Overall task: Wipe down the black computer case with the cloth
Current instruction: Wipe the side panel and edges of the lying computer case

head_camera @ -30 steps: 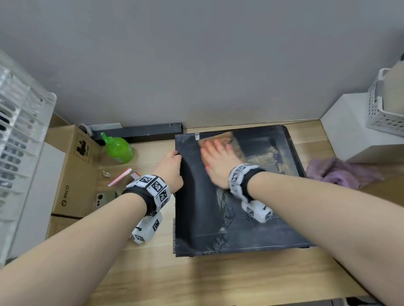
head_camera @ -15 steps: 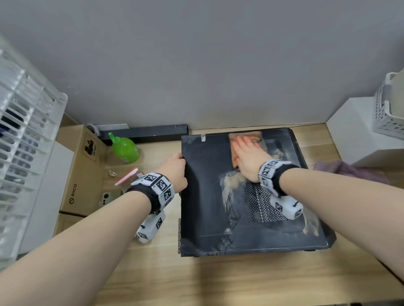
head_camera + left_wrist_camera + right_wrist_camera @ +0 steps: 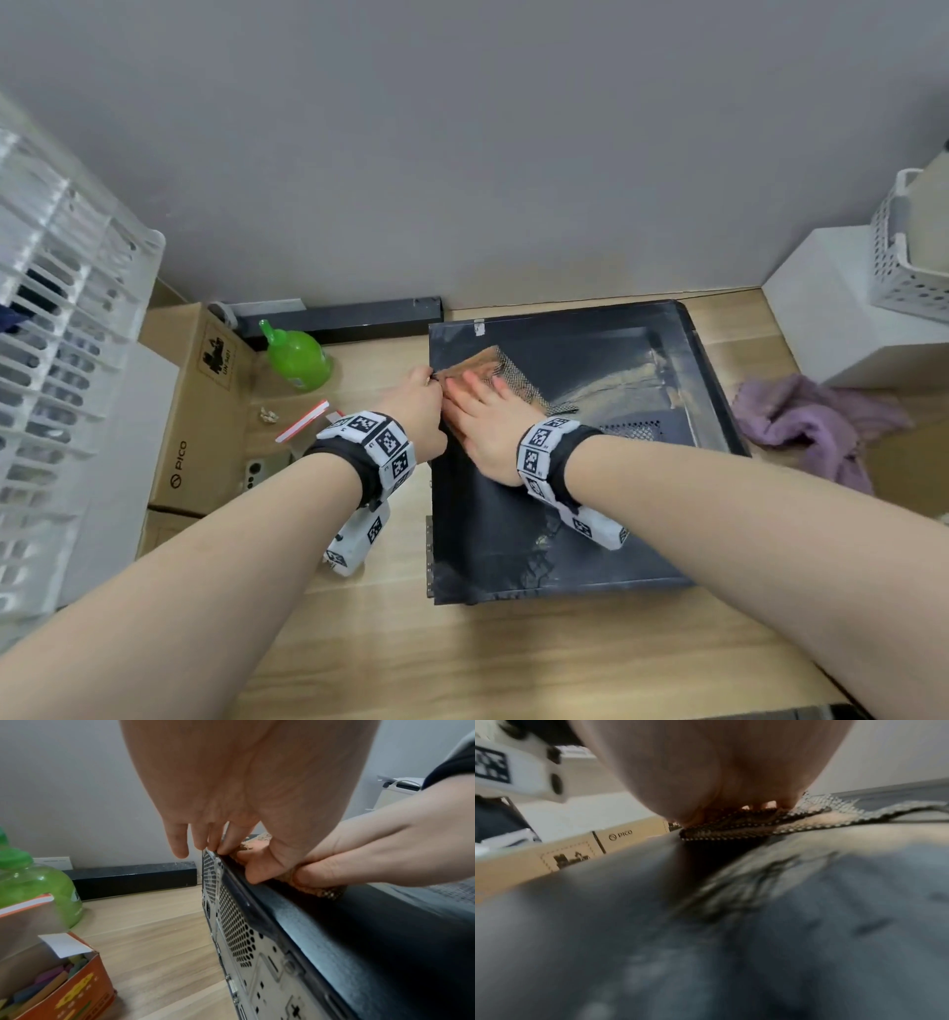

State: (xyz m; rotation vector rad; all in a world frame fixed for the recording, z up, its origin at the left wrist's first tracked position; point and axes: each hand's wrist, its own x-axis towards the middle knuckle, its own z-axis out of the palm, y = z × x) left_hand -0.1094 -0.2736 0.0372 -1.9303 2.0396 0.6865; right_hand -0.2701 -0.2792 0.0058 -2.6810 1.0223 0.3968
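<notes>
From the head view, the black computer case (image 3: pixel 565 462) lies flat on the wooden floor (image 3: pixel 462 658) in the middle of the frame, its far edge near the grey wall. The right hand (image 3: pixel 485 426) lies palm-down with straight fingers on a tan, mesh-patterned cloth (image 3: pixel 506 370) at the case's upper-left part. The left hand (image 3: pixel 416 406) sits just beside it at the case's left edge, the two hands touching. A green bottle (image 3: pixel 295 354) and a cardboard box (image 3: pixel 200 411) are at centre left, a purple towel (image 3: pixel 811 421) at right.

In the left wrist view, the left hand (image 3: pixel 231 801) hangs from the top of the frame, its fingertips (image 3: pixel 223 846) hooked over the case's upper rim (image 3: pixel 257 902) with the thumb pressed on top, so it grips the edge. The right hand (image 3: pixel 372 852) enters from the right, pressing the cloth (image 3: pixel 318 889).

The right wrist view is blurred; the right hand (image 3: pixel 718 770) fills the top, flat on the cloth (image 3: pixel 744 825), and the fingers probably lie straight beyond it. The case's smeared panel (image 3: pixel 706 923) fills the lower frame.
</notes>
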